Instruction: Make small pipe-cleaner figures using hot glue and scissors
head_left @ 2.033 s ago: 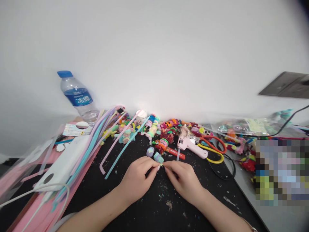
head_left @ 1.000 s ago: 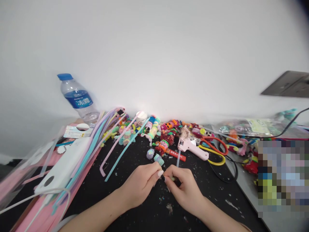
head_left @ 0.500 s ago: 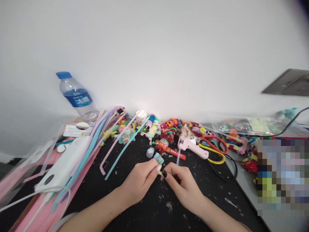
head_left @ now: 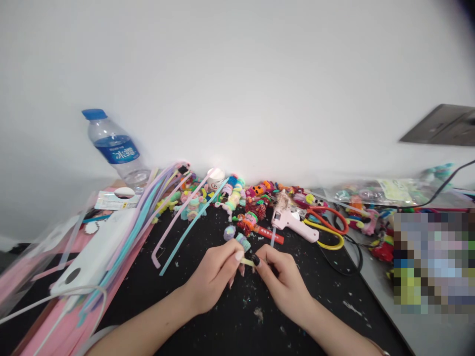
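Observation:
A short pale yellow strip (head_left: 248, 262) spans the small gap between my two hands, over the black mat. My left hand (head_left: 219, 269) pinches its left end between thumb and fingers. The other end is held by my right hand (head_left: 279, 274), its dark-nailed thumb pressed against the strip. Just beyond my left fingertips lies a pastel striped fuzzy piece (head_left: 243, 242), with a round pastel ball (head_left: 229, 233) beside it. Behind my right hand rests a pale pink glue gun (head_left: 297, 223), a clear glue stick hanging below its body.
Scissors (head_left: 326, 235) with yellow and orange handles lie right of the glue gun. Pink and blue stems (head_left: 185, 232) stretch across the mat's left. Colorful fuzzy figures (head_left: 256, 190) line the wall, and a water bottle (head_left: 118, 148) leans at the left. A cable curls at the right.
My hands have moved slightly apart, and more of the yellow strip shows between them. The whole view has shifted a little.

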`<act>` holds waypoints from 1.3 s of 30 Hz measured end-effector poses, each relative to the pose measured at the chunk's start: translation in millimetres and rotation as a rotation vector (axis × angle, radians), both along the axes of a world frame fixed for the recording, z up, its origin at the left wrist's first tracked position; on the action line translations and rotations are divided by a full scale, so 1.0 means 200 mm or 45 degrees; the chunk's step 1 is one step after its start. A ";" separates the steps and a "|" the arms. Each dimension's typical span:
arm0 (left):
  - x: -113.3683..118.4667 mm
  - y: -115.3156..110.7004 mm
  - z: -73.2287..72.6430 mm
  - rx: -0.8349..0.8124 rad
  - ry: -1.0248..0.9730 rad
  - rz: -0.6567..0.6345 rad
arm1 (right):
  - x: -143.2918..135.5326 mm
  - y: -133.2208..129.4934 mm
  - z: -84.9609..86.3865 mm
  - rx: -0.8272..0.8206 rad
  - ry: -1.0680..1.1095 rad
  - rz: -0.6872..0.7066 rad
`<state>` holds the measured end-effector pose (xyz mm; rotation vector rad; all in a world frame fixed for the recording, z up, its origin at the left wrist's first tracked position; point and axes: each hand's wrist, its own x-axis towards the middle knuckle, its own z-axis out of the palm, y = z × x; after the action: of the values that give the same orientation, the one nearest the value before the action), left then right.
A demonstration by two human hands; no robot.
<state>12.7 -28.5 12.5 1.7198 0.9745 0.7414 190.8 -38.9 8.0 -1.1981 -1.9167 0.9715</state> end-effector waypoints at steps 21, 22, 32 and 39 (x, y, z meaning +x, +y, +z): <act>0.03 0.01 -0.04 -0.299 -0.244 0.010 | -0.01 -0.01 -0.02 0.116 -0.040 -0.033; 0.03 0.02 -0.04 -0.358 -0.290 -0.001 | 0.00 -0.01 -0.03 0.110 -0.032 -0.025; 0.04 0.00 -0.05 -0.342 -0.300 -0.114 | -0.01 -0.01 -0.03 0.075 -0.001 0.062; 0.03 -0.02 -0.05 -0.230 -0.183 -0.114 | -0.02 -0.03 -0.02 0.178 0.001 0.107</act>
<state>19.6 -33.0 2.9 1.5222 0.8342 0.6871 187.1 -44.1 3.6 -1.0439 -2.0128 0.8650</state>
